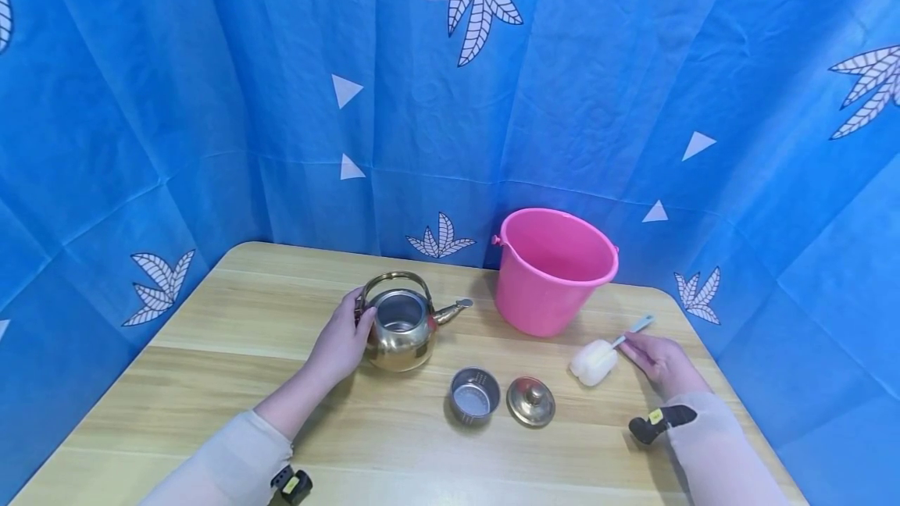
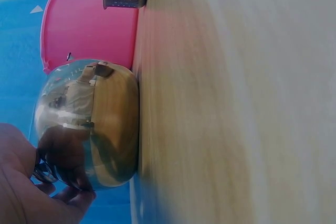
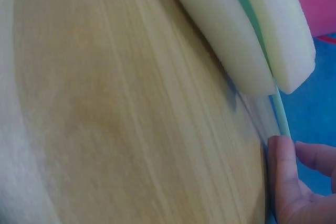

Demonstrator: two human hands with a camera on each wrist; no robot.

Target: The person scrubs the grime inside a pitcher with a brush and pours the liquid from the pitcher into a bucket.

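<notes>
At the left, a shiny gold teapot (image 1: 399,346) stands lidless on the table, its arched handle raised and spout pointing right. My left hand (image 1: 344,338) holds it by the handle's left base; the left wrist view shows the fingers (image 2: 79,200) against the rounded teapot body (image 2: 86,124). Over at the right, my right hand (image 1: 659,361) pinches the thin pale-green handle of a sponge bottle brush (image 1: 594,362). Its white sponge head (image 3: 226,35) lies close over the wood in the right wrist view, with the fingertips (image 3: 283,148) at the stem just below it.
A metal strainer cup (image 1: 474,395) and a gold lid (image 1: 530,402) sit side by side in front of the teapot. Behind them stands a pink bucket (image 1: 541,303) near the table's back edge. Blue patterned cloth (image 1: 436,100) hangs around the wooden table (image 1: 401,459).
</notes>
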